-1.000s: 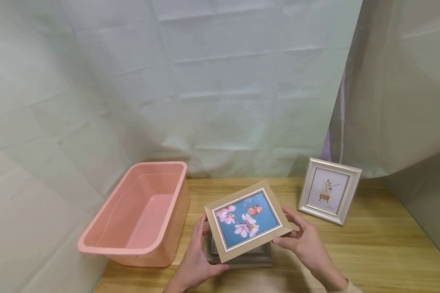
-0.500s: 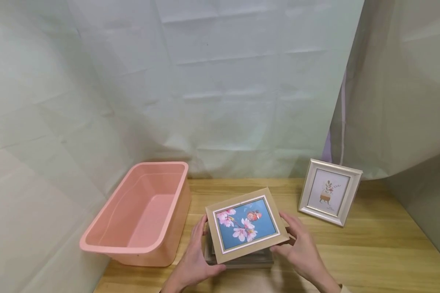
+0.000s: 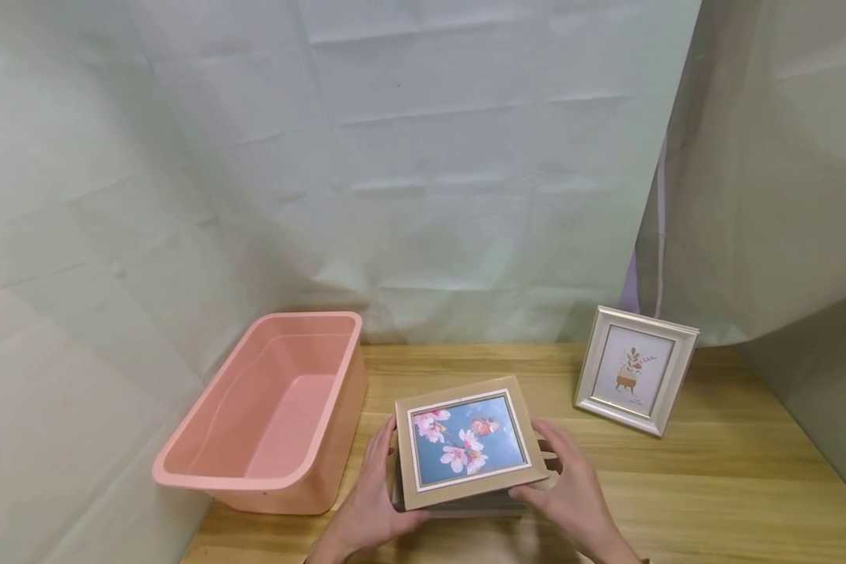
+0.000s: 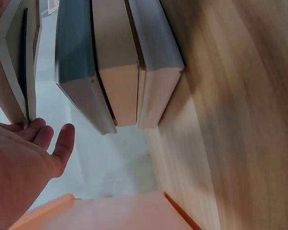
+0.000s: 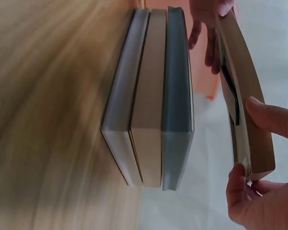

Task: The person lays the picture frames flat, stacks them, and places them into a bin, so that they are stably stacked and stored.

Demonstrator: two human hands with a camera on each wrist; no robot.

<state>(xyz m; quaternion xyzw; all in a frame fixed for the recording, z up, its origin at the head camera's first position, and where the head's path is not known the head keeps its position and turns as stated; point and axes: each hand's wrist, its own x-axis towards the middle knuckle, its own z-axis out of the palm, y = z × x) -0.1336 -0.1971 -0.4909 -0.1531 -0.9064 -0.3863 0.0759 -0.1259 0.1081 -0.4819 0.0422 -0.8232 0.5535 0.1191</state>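
Observation:
A tan picture frame [image 3: 470, 388] with pink blossoms and a butterfly on blue is held between both hands, face up. My left hand [image 3: 366, 505] grips its left side, and my right hand [image 3: 569, 493] pinches its right side between thumb and fingers. Both wrist views show a gap between this frame and a stack of picture frames [image 4: 117, 62] lying flat below it. From the table up, the stack runs silver, beige and dark blue-grey. In the head view, the held frame hides most of the stack.
A pink plastic tub [image 3: 345, 407] with nothing visible inside stands to the left. At the right, a silver-white picture frame [image 3: 587, 395] with a plant drawing stands leaning back on the wooden table [image 3: 733, 470]. Pale cloth [image 3: 423, 157] hangs behind.
The tan frame has come down a little and turned clockwise, so its edges lie straighter over the stack. My right hand has shifted left and down with it; both hands keep their hold.

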